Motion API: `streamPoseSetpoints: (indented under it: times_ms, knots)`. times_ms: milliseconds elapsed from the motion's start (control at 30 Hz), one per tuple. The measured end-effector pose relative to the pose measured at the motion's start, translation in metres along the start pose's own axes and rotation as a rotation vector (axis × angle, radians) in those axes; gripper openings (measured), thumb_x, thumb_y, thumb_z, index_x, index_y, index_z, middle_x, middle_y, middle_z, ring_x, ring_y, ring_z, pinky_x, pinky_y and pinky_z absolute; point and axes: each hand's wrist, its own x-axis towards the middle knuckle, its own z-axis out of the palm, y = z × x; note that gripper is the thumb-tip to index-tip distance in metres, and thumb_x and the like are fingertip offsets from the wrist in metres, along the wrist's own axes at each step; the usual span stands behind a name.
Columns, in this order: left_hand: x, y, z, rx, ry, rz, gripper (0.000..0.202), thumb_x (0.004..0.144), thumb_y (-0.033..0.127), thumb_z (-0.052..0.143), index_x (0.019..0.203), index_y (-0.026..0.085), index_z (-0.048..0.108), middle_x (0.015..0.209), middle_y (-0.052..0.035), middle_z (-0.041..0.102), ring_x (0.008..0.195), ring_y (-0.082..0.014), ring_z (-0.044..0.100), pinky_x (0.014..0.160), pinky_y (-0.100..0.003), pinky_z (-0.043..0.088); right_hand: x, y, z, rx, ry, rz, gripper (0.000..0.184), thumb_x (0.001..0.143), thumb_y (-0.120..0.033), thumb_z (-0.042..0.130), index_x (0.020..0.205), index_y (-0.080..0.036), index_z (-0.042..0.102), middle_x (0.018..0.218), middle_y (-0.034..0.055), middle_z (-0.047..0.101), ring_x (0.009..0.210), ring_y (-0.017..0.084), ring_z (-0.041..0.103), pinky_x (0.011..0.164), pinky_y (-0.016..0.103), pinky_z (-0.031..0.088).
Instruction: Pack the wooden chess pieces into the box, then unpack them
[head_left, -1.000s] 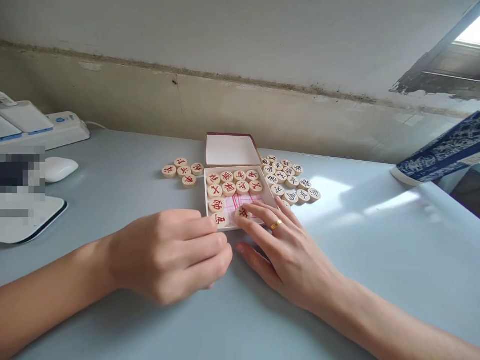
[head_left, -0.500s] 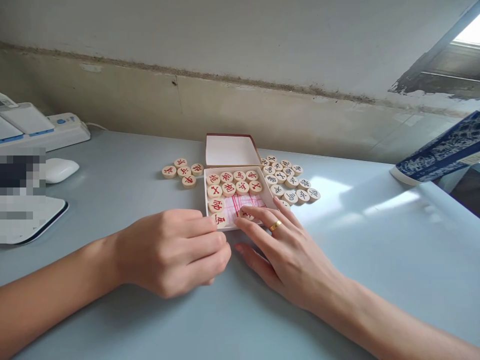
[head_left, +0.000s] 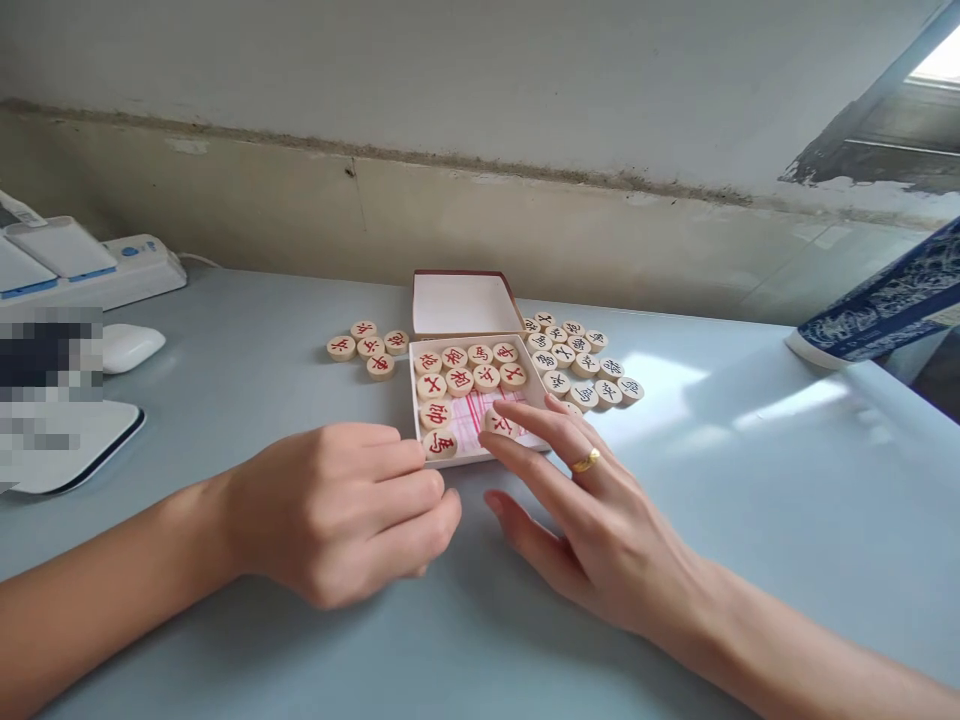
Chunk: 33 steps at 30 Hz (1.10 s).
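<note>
An open white box [head_left: 415,400] holds round xiangqi pieces with red characters, two full rows at the back. Along its left side lie two more, the front one marked as a horse piece [head_left: 439,444]. My left hand [head_left: 352,515] is curled closed by the box's front left corner; whatever it may hold is hidden. My right hand [head_left: 592,500], a gold ring on one finger, is open with fingers apart over the box's front right. Its index and middle fingertips are at a red-marked piece [head_left: 501,425] on the pink-lined paper [head_left: 466,415]; whether they press on it I cannot tell.
Several red pieces [head_left: 370,347] lie left of the box, several black-marked ones [head_left: 583,365] to its right. The box lid [head_left: 465,303] stands raised behind. A white earbud-like case [head_left: 133,348] and a power strip [head_left: 142,265] are at left, a blue patterned object [head_left: 877,300] at right.
My right hand has shifted a little to the right and its fingers have lifted, showing more of the piece in the box. The left hand stays nearly still.
</note>
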Motion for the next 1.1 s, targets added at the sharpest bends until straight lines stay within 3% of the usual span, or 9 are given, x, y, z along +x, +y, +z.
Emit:
streamPoseSetpoints:
  times_ms: [100, 200, 300, 400, 500, 733, 867, 967, 1100]
  knots:
    - [0.003, 0.002, -0.004, -0.002, 0.016, -0.039, 0.016, 0.093, 0.01, 0.053, 0.091, 0.009, 0.07, 0.071, -0.0082, 0.072, 0.055, -0.018, 0.06, 0.051, -0.033, 0.046, -0.001, -0.002, -0.003, 0.064, 0.024, -0.03, 0.034, 0.098, -0.007, 0.053, 0.132, -0.002, 0.056, 0.137, 0.0248, 0.053, 0.136, 0.027, 0.051, 0.117, 0.046, 0.044]
    - [0.008, 0.01, -0.009, -0.036, 0.036, -0.142, 0.015, 0.092, 0.007, 0.054, 0.086, 0.012, 0.067, 0.062, -0.0023, 0.066, 0.048, -0.0148, 0.052, 0.048, -0.031, 0.039, -0.001, -0.004, -0.005, 0.148, 0.042, -0.068, 0.041, 0.095, 0.0, 0.052, 0.136, 0.001, 0.052, 0.137, 0.0244, 0.053, 0.142, 0.024, 0.045, 0.118, 0.036, 0.045]
    - [0.016, 0.023, -0.013, -0.245, 0.039, -0.453, 0.03, 0.099, 0.015, 0.049, 0.07, 0.018, 0.055, 0.055, 0.0043, 0.054, 0.046, -0.0104, 0.047, 0.046, -0.025, 0.037, 0.0, -0.005, -0.006, 0.212, 0.048, -0.109, 0.042, 0.093, 0.003, 0.051, 0.135, 0.004, 0.052, 0.135, 0.0243, 0.054, 0.142, 0.024, 0.045, 0.117, 0.035, 0.047]
    - [0.026, 0.035, -0.016, -0.659, -0.096, -0.858, 0.041, 0.106, 0.032, 0.039, 0.068, 0.019, 0.049, 0.058, 0.0057, 0.047, 0.048, -0.0081, 0.044, 0.044, -0.017, 0.037, 0.0, -0.006, -0.007, 0.212, 0.067, -0.163, 0.039, 0.091, 0.003, 0.051, 0.13, 0.004, 0.056, 0.131, 0.0237, 0.058, 0.14, 0.025, 0.048, 0.118, 0.039, 0.047]
    - [0.034, 0.041, -0.019, -0.948, -0.214, -1.066, 0.043, 0.105, 0.045, 0.039, 0.072, 0.02, 0.052, 0.065, 0.0046, 0.049, 0.056, -0.0092, 0.048, 0.048, -0.016, 0.041, -0.001, -0.007, -0.009, 0.182, 0.042, -0.183, 0.037, 0.09, 0.001, 0.051, 0.126, 0.001, 0.059, 0.128, 0.0226, 0.063, 0.141, 0.025, 0.048, 0.119, 0.041, 0.047]
    - [0.032, 0.044, -0.01, -1.25, -0.181, -1.261, 0.055, 0.099, 0.067, 0.041, 0.075, 0.019, 0.055, 0.063, 0.0038, 0.05, 0.05, -0.0083, 0.043, 0.046, -0.018, 0.037, 0.0, -0.007, -0.015, 0.166, 0.034, -0.218, 0.032, 0.089, 0.0, 0.052, 0.119, 0.0, 0.064, 0.118, 0.0219, 0.068, 0.137, 0.025, 0.052, 0.118, 0.041, 0.049]
    - [0.024, 0.041, -0.008, -1.402, -0.312, -1.306, 0.063, 0.094, 0.076, 0.037, 0.083, 0.018, 0.059, 0.061, 0.0029, 0.051, 0.048, -0.0098, 0.043, 0.047, -0.02, 0.037, 0.002, -0.005, -0.017, 0.234, -0.002, -0.2, 0.03, 0.092, -0.002, 0.053, 0.119, -0.007, 0.065, 0.123, 0.0188, 0.065, 0.133, 0.025, 0.055, 0.114, 0.039, 0.053]
    - [0.026, 0.036, -0.013, -1.447, -0.375, -1.278, 0.057, 0.094, 0.072, 0.041, 0.081, 0.019, 0.057, 0.062, 0.0031, 0.051, 0.05, -0.0102, 0.043, 0.05, -0.021, 0.037, 0.002, -0.006, -0.018, 0.293, -0.004, -0.189, 0.033, 0.09, -0.001, 0.052, 0.119, -0.011, 0.063, 0.118, 0.0144, 0.065, 0.123, 0.022, 0.061, 0.108, 0.036, 0.056]
    - [0.033, 0.034, -0.013, -1.411, -0.327, -1.141, 0.042, 0.097, 0.055, 0.043, 0.075, 0.02, 0.05, 0.063, 0.0048, 0.045, 0.053, -0.0101, 0.038, 0.05, -0.021, 0.033, 0.001, -0.01, -0.019, 0.303, 0.064, -0.095, 0.036, 0.089, -0.001, 0.053, 0.122, -0.014, 0.056, 0.102, 0.0088, 0.066, 0.101, 0.018, 0.067, 0.087, 0.028, 0.062]
